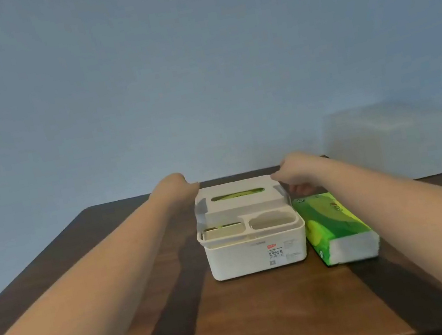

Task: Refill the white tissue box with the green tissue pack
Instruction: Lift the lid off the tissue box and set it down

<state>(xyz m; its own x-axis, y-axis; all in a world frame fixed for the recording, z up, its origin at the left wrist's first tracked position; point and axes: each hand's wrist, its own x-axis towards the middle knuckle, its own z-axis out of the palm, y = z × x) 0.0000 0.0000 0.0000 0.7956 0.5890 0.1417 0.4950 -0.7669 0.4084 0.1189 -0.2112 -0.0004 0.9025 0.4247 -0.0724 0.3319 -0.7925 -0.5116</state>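
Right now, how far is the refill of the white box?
Done: nothing sure; some green shows through the slot of the white plastic tissue box. In hand: left hand and right hand reach its lid's far corners. Left: the green tissue pack lies beside it on the table.

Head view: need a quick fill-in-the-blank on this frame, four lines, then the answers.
1. The green tissue pack lies to the ____ of the white tissue box.
2. Both rest on a ____ table.
3. The box lid has a ____-coloured pack showing through its slot.
4. The left hand and right hand reach the box's ____ end.

Answers: right; wooden; green; far
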